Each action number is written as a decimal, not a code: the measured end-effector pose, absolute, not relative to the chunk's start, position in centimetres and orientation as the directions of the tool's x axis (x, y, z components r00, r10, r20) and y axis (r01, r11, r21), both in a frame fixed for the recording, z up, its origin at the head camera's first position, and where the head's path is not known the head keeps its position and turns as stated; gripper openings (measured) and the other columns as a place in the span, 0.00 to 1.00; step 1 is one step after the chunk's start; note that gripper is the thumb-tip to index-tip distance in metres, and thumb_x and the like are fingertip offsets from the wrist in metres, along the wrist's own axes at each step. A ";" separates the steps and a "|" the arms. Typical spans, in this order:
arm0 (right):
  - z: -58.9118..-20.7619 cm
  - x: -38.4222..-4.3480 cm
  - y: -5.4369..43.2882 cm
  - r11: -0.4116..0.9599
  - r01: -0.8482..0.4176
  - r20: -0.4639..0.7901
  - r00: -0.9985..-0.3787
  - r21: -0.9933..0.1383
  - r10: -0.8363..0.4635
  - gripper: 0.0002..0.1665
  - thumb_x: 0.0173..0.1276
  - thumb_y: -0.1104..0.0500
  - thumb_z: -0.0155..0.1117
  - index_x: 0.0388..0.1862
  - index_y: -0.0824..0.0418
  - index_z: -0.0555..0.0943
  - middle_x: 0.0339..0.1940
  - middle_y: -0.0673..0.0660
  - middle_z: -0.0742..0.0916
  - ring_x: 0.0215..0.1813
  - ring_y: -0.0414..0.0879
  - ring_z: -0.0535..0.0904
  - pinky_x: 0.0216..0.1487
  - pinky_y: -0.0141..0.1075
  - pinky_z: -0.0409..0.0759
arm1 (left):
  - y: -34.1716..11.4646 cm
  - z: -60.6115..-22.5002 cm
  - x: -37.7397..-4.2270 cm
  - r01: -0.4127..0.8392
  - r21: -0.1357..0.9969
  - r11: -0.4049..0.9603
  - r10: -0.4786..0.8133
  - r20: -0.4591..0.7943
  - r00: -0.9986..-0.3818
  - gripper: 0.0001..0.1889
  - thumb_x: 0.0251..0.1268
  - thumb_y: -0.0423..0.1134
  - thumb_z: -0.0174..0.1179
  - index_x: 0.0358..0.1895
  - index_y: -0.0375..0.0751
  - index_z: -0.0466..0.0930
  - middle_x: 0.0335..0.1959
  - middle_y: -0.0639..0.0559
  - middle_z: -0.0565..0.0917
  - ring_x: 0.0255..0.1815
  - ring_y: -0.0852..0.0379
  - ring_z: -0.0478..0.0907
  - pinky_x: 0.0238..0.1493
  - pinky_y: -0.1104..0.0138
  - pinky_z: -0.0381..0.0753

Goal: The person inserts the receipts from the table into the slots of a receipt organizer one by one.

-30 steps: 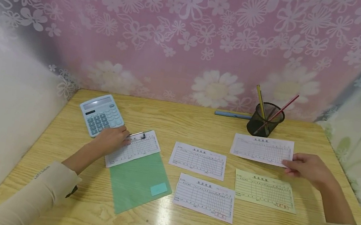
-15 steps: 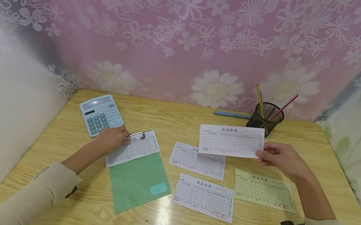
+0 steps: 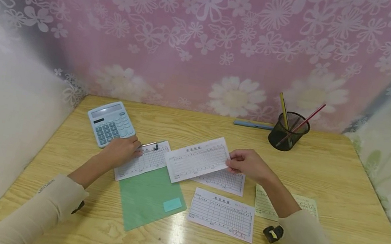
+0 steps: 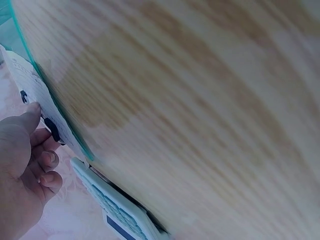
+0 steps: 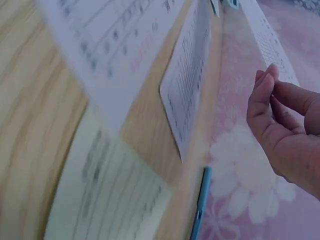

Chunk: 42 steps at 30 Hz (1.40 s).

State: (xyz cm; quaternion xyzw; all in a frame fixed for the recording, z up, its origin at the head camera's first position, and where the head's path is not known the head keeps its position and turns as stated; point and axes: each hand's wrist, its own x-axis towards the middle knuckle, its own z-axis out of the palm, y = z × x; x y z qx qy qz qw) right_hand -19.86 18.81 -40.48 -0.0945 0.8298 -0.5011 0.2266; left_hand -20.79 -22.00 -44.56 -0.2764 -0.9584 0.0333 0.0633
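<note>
In the head view my left hand [image 3: 120, 153] is at the top edge of a green clipboard [image 3: 146, 203]. Thumb and finger pinch its metal clip [image 3: 149, 146], whose dark tip shows in the left wrist view. A white printed form [image 3: 143, 160] lies under the clip. My right hand [image 3: 250, 165] pinches another white form [image 3: 197, 160] by its right edge. This form is tilted and overlaps the clipped one's right edge in the head view. It partly covers a white form [image 3: 224, 181] on the table; in the right wrist view the fingertips [image 5: 271, 70] meet on the held form.
A blue calculator [image 3: 110, 123] sits beyond my left hand. Nearer me lies a red-stamped white form [image 3: 221, 215]; my right forearm partly hides a yellow form [image 3: 299, 202]. A mesh pen cup [image 3: 287, 132] with pencils and a blue pen [image 3: 252, 124] stand at the back.
My right hand has carried the white form leftward from above the yellow form towards the clipboard, and tilted it. My left hand has stayed at the clip.
</note>
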 end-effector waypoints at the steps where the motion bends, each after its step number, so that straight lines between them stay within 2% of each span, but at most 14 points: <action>1: -40.7 -20.0 18.1 0.478 0.071 -0.283 -0.877 -0.875 -0.387 0.14 0.68 0.62 0.59 0.47 0.72 0.78 0.34 0.61 0.85 0.35 0.46 0.82 0.42 0.39 0.83 | -22.0 -44.6 -20.8 0.525 -0.096 0.845 0.533 0.099 -0.840 0.15 0.65 0.48 0.60 0.39 0.38 0.81 0.29 0.51 0.78 0.22 0.60 0.72 0.24 0.66 0.75; 8: -41.6 -20.1 13.5 0.425 0.178 -0.339 -0.877 -0.888 -0.341 0.14 0.66 0.64 0.61 0.47 0.73 0.78 0.30 0.59 0.86 0.29 0.41 0.83 0.39 0.37 0.84 | -22.1 -44.8 -20.8 0.507 -0.083 0.858 0.513 0.072 -0.855 0.15 0.65 0.48 0.59 0.40 0.38 0.81 0.31 0.50 0.79 0.24 0.58 0.73 0.27 0.64 0.77; 16: -42.3 -20.0 8.8 0.454 0.229 -0.401 -0.854 -0.861 -0.330 0.11 0.67 0.65 0.59 0.45 0.71 0.77 0.27 0.59 0.86 0.24 0.41 0.82 0.31 0.32 0.83 | -22.3 -45.0 -21.1 0.486 -0.074 0.871 0.490 0.051 -0.870 0.15 0.65 0.48 0.59 0.41 0.38 0.81 0.31 0.50 0.78 0.25 0.57 0.74 0.28 0.63 0.77; 23: -42.7 -19.8 6.2 0.494 0.264 -0.454 -0.834 -0.828 -0.315 0.10 0.67 0.65 0.60 0.44 0.71 0.79 0.25 0.60 0.88 0.24 0.43 0.85 0.31 0.33 0.84 | -22.4 -45.1 -21.2 0.483 -0.068 0.873 0.486 0.036 -0.873 0.15 0.66 0.48 0.58 0.42 0.39 0.81 0.32 0.51 0.79 0.27 0.57 0.76 0.29 0.63 0.78; 28: -42.7 -19.3 4.6 0.477 0.275 -0.458 -0.829 -0.834 -0.322 0.11 0.67 0.66 0.58 0.46 0.72 0.78 0.26 0.62 0.88 0.25 0.46 0.86 0.32 0.35 0.84 | -22.4 -44.8 -21.2 0.509 -0.075 0.857 0.514 0.055 -0.856 0.14 0.65 0.47 0.59 0.40 0.38 0.81 0.32 0.50 0.80 0.27 0.56 0.77 0.29 0.63 0.78; 36: -43.0 -18.9 2.8 0.500 0.293 -0.483 -0.820 -0.815 -0.306 0.07 0.68 0.67 0.56 0.39 0.71 0.78 0.26 0.62 0.88 0.29 0.50 0.87 0.32 0.35 0.84 | -22.1 -44.6 -21.2 0.558 -0.104 0.823 0.566 0.077 -0.821 0.12 0.64 0.45 0.60 0.36 0.38 0.82 0.28 0.50 0.79 0.24 0.58 0.73 0.27 0.65 0.77; 42: -43.1 -18.9 2.5 0.508 0.296 -0.482 -0.829 -0.809 -0.283 0.09 0.68 0.67 0.56 0.36 0.73 0.80 0.24 0.61 0.88 0.28 0.49 0.87 0.31 0.35 0.84 | -21.7 -44.6 -21.0 0.608 -0.089 0.789 0.615 0.087 -0.784 0.10 0.64 0.39 0.59 0.35 0.33 0.82 0.28 0.48 0.78 0.26 0.57 0.73 0.31 0.65 0.77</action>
